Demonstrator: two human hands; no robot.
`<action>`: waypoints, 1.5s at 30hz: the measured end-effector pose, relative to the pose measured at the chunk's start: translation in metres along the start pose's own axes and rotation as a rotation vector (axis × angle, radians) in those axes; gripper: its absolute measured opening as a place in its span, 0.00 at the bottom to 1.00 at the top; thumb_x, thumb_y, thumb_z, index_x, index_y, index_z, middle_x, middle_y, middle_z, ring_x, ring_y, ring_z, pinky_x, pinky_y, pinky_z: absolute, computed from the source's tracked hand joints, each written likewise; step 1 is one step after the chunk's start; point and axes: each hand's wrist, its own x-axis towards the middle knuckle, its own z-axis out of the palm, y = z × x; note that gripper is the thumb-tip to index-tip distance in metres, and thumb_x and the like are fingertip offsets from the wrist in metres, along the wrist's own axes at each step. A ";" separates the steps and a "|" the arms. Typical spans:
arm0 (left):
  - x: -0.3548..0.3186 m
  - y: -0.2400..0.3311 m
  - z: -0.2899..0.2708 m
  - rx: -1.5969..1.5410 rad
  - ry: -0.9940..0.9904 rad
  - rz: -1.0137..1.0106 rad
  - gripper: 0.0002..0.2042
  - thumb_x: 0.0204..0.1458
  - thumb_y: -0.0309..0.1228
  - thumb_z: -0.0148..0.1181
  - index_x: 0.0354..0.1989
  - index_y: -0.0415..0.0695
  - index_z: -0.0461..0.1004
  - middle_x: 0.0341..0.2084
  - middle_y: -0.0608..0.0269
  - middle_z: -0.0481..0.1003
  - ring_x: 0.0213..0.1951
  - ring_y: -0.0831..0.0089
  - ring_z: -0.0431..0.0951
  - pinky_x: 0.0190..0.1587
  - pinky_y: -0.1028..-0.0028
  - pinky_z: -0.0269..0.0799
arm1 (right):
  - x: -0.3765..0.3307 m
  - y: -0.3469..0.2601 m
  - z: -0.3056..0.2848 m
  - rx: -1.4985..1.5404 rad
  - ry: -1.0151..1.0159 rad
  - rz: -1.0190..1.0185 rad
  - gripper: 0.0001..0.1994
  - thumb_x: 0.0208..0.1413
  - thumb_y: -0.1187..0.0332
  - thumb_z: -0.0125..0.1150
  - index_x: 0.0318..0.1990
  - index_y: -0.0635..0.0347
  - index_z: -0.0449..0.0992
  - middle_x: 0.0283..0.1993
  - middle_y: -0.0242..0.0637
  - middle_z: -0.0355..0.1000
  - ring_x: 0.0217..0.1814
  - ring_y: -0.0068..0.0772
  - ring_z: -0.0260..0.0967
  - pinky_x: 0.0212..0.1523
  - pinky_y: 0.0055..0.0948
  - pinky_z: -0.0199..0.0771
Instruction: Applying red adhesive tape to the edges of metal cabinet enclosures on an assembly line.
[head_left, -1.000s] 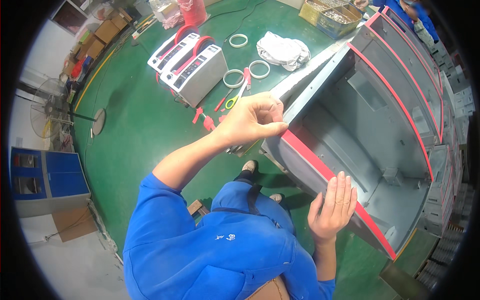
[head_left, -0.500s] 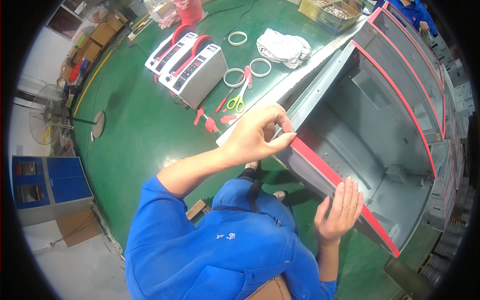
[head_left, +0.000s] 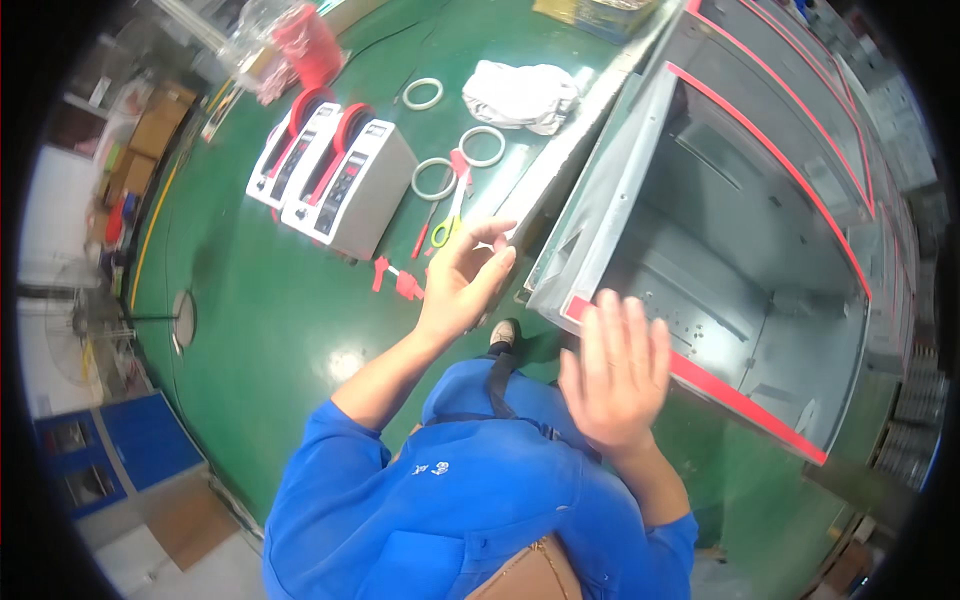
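Before me stands a grey metal box (head_left: 577, 288), open at the top, with red tape (head_left: 745, 403) along its near edge. My right hand (head_left: 622, 378) lies flat over this taped edge, fingers stretched and slightly blurred, hiding part of the strip. To the left of the box's near corner is my left hand (head_left: 463, 290), apart from the metal. Its fingers are loosely bent, with a gap to the thumb and nothing visible between them. Near it on the green surface lie yellow-green handled scissors (head_left: 441, 235) and red tape scraps (head_left: 409, 285).
Two white tape dispensers (head_left: 352, 190) with red rolls stand at the left. Pale tape rings (head_left: 484, 147) and a white cloth (head_left: 520, 97) lie beyond the scissors. More red-edged grey boxes (head_left: 770, 85) line the far right. A fan (head_left: 182, 320) stands farther left.
My left hand has left the box's near corner, moving left, and its pinch has loosened. My right hand has slid along the taped edge toward that corner. The whole view has shifted.
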 end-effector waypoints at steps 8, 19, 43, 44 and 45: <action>0.022 0.004 0.028 0.319 -0.196 0.690 0.13 0.50 0.23 0.47 0.45 0.34 0.67 0.36 0.52 0.70 0.40 0.63 0.70 0.48 0.67 0.63 | -0.001 0.001 0.002 0.108 0.089 0.035 0.13 0.51 0.68 0.51 0.43 0.63 0.72 0.48 0.42 0.70 0.53 0.36 0.66 0.54 0.34 0.62; 0.088 0.009 0.071 0.235 -0.618 0.729 0.22 0.52 0.40 0.49 0.46 0.30 0.65 0.26 0.51 0.71 0.24 0.70 0.69 0.26 0.74 0.64 | -0.202 0.181 -0.121 -0.429 0.221 0.546 0.17 0.49 0.72 0.50 0.47 0.71 0.68 0.49 0.50 0.67 0.54 0.49 0.63 0.58 0.44 0.58; -0.038 0.000 0.220 0.617 -0.320 0.697 0.13 0.53 0.26 0.41 0.37 0.32 0.72 0.18 0.63 0.66 0.20 0.77 0.63 0.25 0.79 0.56 | -0.228 0.459 -0.096 -0.169 0.616 0.858 0.16 0.59 0.65 0.42 0.49 0.64 0.69 0.55 0.44 0.63 0.62 0.44 0.53 0.59 0.33 0.54; -0.038 -0.001 0.217 0.608 -0.318 0.693 0.13 0.53 0.26 0.40 0.37 0.33 0.72 0.18 0.63 0.65 0.21 0.77 0.63 0.25 0.79 0.57 | -0.225 0.441 -0.098 -0.198 0.601 0.824 0.16 0.59 0.65 0.42 0.49 0.64 0.69 0.55 0.44 0.63 0.62 0.44 0.53 0.59 0.33 0.54; -0.038 0.004 0.219 0.676 -0.343 0.695 0.13 0.54 0.26 0.39 0.38 0.34 0.72 0.18 0.63 0.65 0.21 0.76 0.63 0.26 0.79 0.58 | -0.222 0.418 -0.100 -0.227 0.581 0.792 0.16 0.59 0.65 0.42 0.49 0.64 0.68 0.55 0.44 0.63 0.62 0.44 0.54 0.59 0.33 0.54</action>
